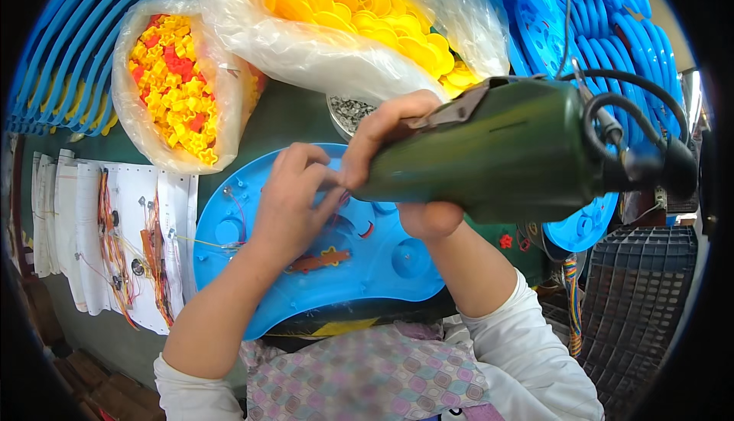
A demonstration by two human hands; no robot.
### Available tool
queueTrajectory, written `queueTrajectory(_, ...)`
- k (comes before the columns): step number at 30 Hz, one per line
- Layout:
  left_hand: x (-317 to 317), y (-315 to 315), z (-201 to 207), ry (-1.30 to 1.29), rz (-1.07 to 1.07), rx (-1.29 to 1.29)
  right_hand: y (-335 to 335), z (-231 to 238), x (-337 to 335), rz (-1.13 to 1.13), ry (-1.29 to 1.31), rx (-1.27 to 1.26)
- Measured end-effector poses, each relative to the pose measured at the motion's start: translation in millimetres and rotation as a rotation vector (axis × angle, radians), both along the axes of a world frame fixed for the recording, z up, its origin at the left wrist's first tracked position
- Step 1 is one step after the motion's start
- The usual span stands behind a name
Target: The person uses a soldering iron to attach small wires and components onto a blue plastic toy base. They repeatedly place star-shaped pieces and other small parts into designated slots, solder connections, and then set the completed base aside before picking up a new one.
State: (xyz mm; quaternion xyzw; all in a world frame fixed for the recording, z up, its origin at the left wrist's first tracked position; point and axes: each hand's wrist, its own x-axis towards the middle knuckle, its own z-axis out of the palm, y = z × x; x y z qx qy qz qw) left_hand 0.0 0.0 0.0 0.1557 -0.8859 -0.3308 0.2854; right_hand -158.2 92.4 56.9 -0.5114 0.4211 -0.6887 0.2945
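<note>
A green corded electric screwdriver [482, 153] is gripped in my right hand [386, 127]. It lies nearly level, with its front end over a blue plastic panel [367, 280]. My left hand [283, 203] is on the panel close to the tool's front end, its thumb and fingertips drawn together. Whatever is between those fingers is hidden. On the panel, below my left hand, sits a brown circuit board [317, 261] with a yellow star-shaped piece beneath it. Thin wires [241, 211] run over the panel's left part.
Behind the panel are a bowl of small screws [350, 112], a bag of yellow and red star pieces [174, 89] and a bag of yellow discs [336, 1]. Wired parts lie on white paper [180, 215] at left. Blue panels [604, 31] are stacked right; a dark crate [638, 291] stands below.
</note>
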Motion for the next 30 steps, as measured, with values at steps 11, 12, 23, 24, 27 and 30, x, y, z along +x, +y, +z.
queueTrajectory(11,5,-2,2,-0.04,-0.019,-0.037,41,9,13,-0.027,-0.445,-0.17)
queueTrajectory(12,7,0,11,-0.079,-0.011,0.12,55,16,16,0.065,-0.47,-0.204)
queueTrajectory(23,88,73,53,-0.067,0.016,0.176,160,4,83,0.057,-0.424,0.178)
queueTrajectory(24,94,80,46,-0.05,0.005,0.102,162,-1,87,0.051,-0.387,0.231)
queueTrajectory(27,110,92,36,-0.04,0.049,-0.023,157,-28,96,0.069,-0.314,0.126)
queueTrajectory(30,128,98,36,-0.058,0.166,-0.162,148,-39,104,0.056,-0.322,-0.012)
